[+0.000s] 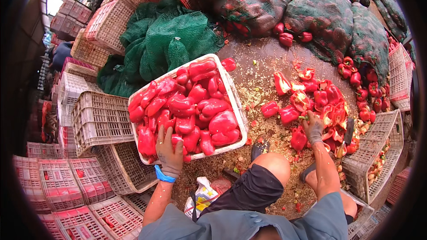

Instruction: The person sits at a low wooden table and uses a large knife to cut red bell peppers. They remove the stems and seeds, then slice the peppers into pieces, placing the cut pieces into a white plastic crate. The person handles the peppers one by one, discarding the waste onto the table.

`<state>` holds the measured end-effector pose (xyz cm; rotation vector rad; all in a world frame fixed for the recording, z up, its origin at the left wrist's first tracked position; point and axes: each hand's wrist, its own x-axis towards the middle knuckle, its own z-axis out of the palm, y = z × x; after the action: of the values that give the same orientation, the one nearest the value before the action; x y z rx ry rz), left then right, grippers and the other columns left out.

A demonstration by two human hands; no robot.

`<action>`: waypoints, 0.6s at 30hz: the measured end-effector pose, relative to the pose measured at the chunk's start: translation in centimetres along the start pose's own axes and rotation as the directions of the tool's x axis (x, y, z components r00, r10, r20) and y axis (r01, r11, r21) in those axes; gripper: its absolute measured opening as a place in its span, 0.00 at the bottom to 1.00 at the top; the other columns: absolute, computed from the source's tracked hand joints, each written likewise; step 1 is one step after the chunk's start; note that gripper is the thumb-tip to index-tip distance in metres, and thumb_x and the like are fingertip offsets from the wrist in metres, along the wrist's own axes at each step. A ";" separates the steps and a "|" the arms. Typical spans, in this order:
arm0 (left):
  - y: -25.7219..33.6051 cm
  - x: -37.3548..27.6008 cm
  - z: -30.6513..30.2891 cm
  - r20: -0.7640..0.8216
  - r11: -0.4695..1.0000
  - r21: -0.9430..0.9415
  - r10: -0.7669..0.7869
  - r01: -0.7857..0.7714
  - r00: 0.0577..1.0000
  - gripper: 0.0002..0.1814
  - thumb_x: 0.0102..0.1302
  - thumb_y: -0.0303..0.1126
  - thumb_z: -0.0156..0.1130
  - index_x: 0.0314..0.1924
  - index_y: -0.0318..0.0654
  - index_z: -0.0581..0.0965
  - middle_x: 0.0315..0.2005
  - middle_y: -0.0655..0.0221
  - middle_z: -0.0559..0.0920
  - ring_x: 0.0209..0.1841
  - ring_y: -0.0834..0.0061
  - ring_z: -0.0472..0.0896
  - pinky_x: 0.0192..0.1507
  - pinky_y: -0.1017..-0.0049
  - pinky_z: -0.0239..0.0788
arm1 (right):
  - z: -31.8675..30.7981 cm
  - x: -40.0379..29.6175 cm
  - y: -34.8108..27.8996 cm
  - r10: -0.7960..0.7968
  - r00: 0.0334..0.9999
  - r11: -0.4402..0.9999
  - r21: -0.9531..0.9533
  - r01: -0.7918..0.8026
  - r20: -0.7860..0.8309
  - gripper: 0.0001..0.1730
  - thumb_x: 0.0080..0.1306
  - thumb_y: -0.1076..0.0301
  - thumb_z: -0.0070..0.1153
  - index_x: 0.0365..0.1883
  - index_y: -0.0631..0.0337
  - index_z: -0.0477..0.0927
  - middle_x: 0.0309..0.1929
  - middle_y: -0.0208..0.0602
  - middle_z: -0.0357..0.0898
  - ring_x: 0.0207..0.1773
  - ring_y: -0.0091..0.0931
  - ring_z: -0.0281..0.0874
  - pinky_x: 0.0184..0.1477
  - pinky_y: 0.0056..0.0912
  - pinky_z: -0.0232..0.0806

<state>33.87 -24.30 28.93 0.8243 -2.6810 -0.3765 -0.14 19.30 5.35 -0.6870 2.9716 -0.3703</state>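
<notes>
My left hand [169, 155], in a soiled glove with a blue band at the wrist, rests with fingers spread on the near edge of a white plastic crate [243, 120]. Its fingertips touch whole red bell peppers [185, 106] that fill the crate. My gloved right hand [314, 129] reaches into a floor pile of whole and cut red bell peppers [333, 110]. Its fingertips are at a green stem; whether they grip it is unclear. A knife [349, 131] with a dark blade and wooden handle lies on the pile's right side.
Green netting [173, 40] lies heaped beyond the crate. Full mesh sacks [317, 16] stand at the back. Stacked crates [100, 120] line the left. A tipped crate [373, 156] holds pepper scraps at right. Seeds litter the floor [247, 73]; a printed bag [202, 196] sits near my knee.
</notes>
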 end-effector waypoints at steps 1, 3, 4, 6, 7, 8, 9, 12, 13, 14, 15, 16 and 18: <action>1.1 -0.6 -0.1 -0.034 0.993 -0.116 -0.032 0.028 0.999 0.29 0.72 0.40 0.61 0.68 0.31 0.73 0.65 0.43 0.74 0.64 0.44 0.75 0.66 0.53 0.66 | -1.4 -0.2 -0.3 0.051 0.997 0.992 0.121 -0.043 -0.065 0.29 0.60 0.66 0.64 0.61 0.50 0.77 0.40 0.44 0.83 0.43 0.42 0.81 0.50 0.51 0.70; 4.4 -2.2 -0.5 0.295 0.627 -0.601 -0.403 0.496 0.867 0.25 0.74 0.33 0.60 0.67 0.30 0.74 0.58 0.54 0.81 0.59 0.72 0.80 0.60 0.70 0.72 | -6.3 0.4 -4.3 -0.138 0.968 0.948 0.257 0.190 -0.210 0.31 0.58 0.71 0.63 0.63 0.53 0.76 0.45 0.44 0.83 0.46 0.43 0.81 0.52 0.51 0.70; 6.8 -1.8 -0.8 0.383 0.431 -0.756 -0.319 0.493 0.867 0.26 0.77 0.36 0.59 0.70 0.32 0.72 0.61 0.58 0.80 0.58 0.77 0.79 0.59 0.75 0.71 | -9.5 0.4 -7.1 -0.218 0.933 0.903 0.304 0.304 -0.287 0.32 0.58 0.74 0.62 0.63 0.55 0.76 0.47 0.44 0.83 0.48 0.44 0.81 0.52 0.51 0.70; 10.3 -0.8 -0.1 0.524 0.181 -0.827 -0.097 0.533 0.846 0.44 0.76 0.59 0.56 0.79 0.39 0.56 0.69 0.56 0.71 0.61 0.68 0.79 0.60 0.66 0.72 | -17.0 0.8 -13.8 -0.519 0.720 0.773 0.106 0.625 -0.460 0.34 0.55 0.77 0.61 0.64 0.58 0.75 0.54 0.46 0.81 0.52 0.45 0.80 0.55 0.50 0.70; 12.0 -0.3 0.3 0.607 -0.060 -0.794 -0.017 0.605 0.795 0.46 0.75 0.61 0.56 0.80 0.40 0.54 0.71 0.57 0.68 0.64 0.67 0.77 0.63 0.63 0.70 | -18.7 0.9 -15.5 -0.615 0.643 0.682 0.103 0.725 -0.455 0.33 0.54 0.76 0.61 0.62 0.58 0.76 0.56 0.47 0.79 0.54 0.45 0.79 0.56 0.52 0.70; 13.4 0.2 0.5 0.664 -0.287 -0.699 0.082 0.655 0.744 0.47 0.75 0.62 0.56 0.81 0.42 0.52 0.73 0.58 0.66 0.67 0.66 0.74 0.66 0.60 0.68 | -21.2 0.9 -18.5 -0.694 0.511 0.558 0.070 0.827 -0.507 0.32 0.54 0.75 0.62 0.61 0.57 0.76 0.54 0.48 0.79 0.53 0.44 0.80 0.57 0.55 0.71; 14.9 0.8 0.4 0.635 -0.401 -0.651 0.178 0.645 0.752 0.46 0.75 0.61 0.56 0.80 0.43 0.54 0.72 0.59 0.66 0.67 0.66 0.74 0.67 0.61 0.67 | -22.7 0.5 -20.7 -0.751 0.441 0.480 0.051 0.876 -0.492 0.31 0.54 0.73 0.63 0.60 0.55 0.77 0.55 0.47 0.78 0.54 0.44 0.80 0.57 0.54 0.72; 17.6 2.3 -0.6 0.564 -0.662 -0.432 0.333 0.613 0.756 0.38 0.74 0.58 0.59 0.75 0.46 0.63 0.66 0.66 0.72 0.65 0.66 0.74 0.69 0.62 0.68 | -24.0 0.0 -25.3 -0.874 0.270 0.291 0.010 0.957 -0.403 0.27 0.54 0.66 0.68 0.55 0.51 0.83 0.58 0.45 0.76 0.54 0.43 0.80 0.58 0.52 0.75; 17.5 2.4 -0.6 0.592 -0.707 -0.393 0.296 0.588 0.750 0.31 0.75 0.51 0.61 0.69 0.43 0.69 0.59 0.66 0.77 0.62 0.68 0.76 0.67 0.66 0.69 | -24.6 -0.1 -27.0 -0.903 0.122 0.164 -0.067 0.984 -0.413 0.28 0.53 0.66 0.67 0.56 0.51 0.83 0.57 0.45 0.77 0.54 0.43 0.80 0.58 0.51 0.76; 17.2 2.3 0.2 0.603 -0.700 -0.428 0.250 0.572 0.757 0.28 0.76 0.48 0.61 0.67 0.40 0.71 0.57 0.66 0.78 0.60 0.69 0.77 0.66 0.67 0.70 | -24.6 -0.3 -27.6 -0.900 0.103 0.152 -0.085 0.985 -0.424 0.28 0.53 0.66 0.67 0.56 0.52 0.84 0.56 0.45 0.77 0.54 0.43 0.80 0.58 0.50 0.76; 16.7 2.0 0.7 0.611 -0.691 -0.471 0.193 0.548 0.768 0.25 0.76 0.45 0.60 0.65 0.38 0.72 0.55 0.65 0.79 0.59 0.70 0.78 0.65 0.68 0.71 | -24.4 -0.5 -28.4 -0.895 0.075 0.132 -0.101 0.986 -0.440 0.29 0.53 0.65 0.66 0.56 0.53 0.84 0.56 0.45 0.78 0.54 0.42 0.80 0.57 0.49 0.76; 16.3 1.5 0.8 0.621 -0.714 -0.463 0.162 0.525 0.767 0.21 0.77 0.41 0.58 0.62 0.35 0.74 0.52 0.65 0.81 0.56 0.72 0.80 0.63 0.70 0.72 | -24.3 -0.7 -29.0 -0.891 0.061 0.106 -0.074 0.992 -0.449 0.28 0.53 0.64 0.66 0.55 0.56 0.84 0.55 0.45 0.78 0.55 0.43 0.80 0.57 0.50 0.76; 15.9 0.7 1.0 0.565 -0.714 -0.550 0.064 0.433 0.823 0.19 0.77 0.39 0.57 0.61 0.35 0.74 0.50 0.65 0.82 0.55 0.72 0.81 0.62 0.70 0.73 | -24.4 -1.7 -29.8 -0.906 0.093 0.152 -0.114 0.982 -0.412 0.27 0.54 0.65 0.66 0.55 0.55 0.83 0.52 0.44 0.78 0.53 0.41 0.81 0.58 0.52 0.76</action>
<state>25.08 -11.80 33.50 0.5498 -0.4555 -2.7609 11.04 -0.59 36.41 -2.7940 2.0603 -0.9086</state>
